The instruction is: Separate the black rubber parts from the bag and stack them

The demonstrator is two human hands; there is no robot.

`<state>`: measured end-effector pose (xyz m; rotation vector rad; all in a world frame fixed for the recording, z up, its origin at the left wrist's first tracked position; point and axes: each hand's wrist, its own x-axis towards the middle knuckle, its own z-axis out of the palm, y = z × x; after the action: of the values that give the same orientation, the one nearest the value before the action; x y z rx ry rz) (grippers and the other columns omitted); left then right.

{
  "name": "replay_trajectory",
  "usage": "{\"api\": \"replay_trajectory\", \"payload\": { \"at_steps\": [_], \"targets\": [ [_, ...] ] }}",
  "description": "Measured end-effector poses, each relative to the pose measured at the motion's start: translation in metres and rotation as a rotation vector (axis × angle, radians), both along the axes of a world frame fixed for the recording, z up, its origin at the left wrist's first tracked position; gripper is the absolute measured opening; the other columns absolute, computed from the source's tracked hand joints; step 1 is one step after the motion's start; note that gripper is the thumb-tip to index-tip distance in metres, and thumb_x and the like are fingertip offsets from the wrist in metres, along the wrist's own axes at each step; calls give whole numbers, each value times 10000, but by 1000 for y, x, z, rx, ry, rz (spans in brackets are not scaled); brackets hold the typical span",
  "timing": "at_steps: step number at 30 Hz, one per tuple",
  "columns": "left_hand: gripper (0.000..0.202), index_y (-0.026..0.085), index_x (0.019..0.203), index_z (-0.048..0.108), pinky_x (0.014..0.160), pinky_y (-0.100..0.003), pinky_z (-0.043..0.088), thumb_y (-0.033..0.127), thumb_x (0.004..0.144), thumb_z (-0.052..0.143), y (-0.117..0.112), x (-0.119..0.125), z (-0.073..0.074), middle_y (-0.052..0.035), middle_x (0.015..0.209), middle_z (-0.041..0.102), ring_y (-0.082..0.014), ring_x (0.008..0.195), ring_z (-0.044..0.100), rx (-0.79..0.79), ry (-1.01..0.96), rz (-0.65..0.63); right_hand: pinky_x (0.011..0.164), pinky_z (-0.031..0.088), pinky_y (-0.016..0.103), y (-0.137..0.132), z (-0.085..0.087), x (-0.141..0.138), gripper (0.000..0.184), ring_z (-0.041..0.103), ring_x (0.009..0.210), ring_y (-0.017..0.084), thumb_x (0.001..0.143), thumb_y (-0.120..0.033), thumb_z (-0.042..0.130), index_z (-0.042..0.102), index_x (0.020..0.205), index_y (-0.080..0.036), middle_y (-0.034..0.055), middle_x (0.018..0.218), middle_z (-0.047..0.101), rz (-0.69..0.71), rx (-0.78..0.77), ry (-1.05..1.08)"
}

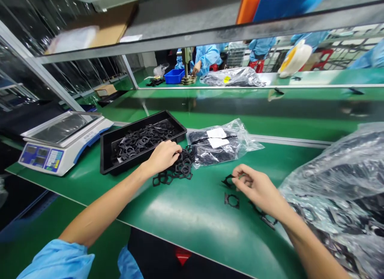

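My left hand (163, 156) rests with curled fingers on a heap of small black plastic ring parts (177, 170) lying on the green table (186, 215), just beside a black tray (106, 151) filled with several of the same parts. My right hand (258, 187) pinches one black part (228, 180) between thumb and fingers a little above the table. Another loose black part (232, 200) lies flat just below it. More loose parts (268, 220) show under my right wrist.
A weighing scale (61, 141) stands at the left edge. A sealed clear bag of black parts with white labels (217, 145) lies behind the heap. A large clear bag of parts (339, 191) fills the right. Across the conveyor, people in blue coats work by a blue bin (174, 76).
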<state>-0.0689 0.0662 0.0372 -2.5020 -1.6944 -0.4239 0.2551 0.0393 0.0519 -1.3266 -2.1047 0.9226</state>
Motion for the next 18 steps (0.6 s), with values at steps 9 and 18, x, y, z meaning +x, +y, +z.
{"api": "replay_trajectory", "payload": {
  "at_steps": [9,18],
  "targets": [
    [179,203,915,711,832,-343,539,162,918,536,-1,22,17,-53,944,726,-191,837,660,212,-278,-48,598,503,280,-10,-21,-23,129,622,634,169,856,-318,542,559,780,-216,26,710,645,-41,30,139],
    [72,186,898,707,685,-241,582,238,864,670,-42,104,-29,-25,819,712,-127,703,669,-142,-1123,-231,703,582,269,-14,-27,-30,364,765,757,191,654,-436,862,616,749,-185,45,822,758,-242,-603,735]
  ]
}}
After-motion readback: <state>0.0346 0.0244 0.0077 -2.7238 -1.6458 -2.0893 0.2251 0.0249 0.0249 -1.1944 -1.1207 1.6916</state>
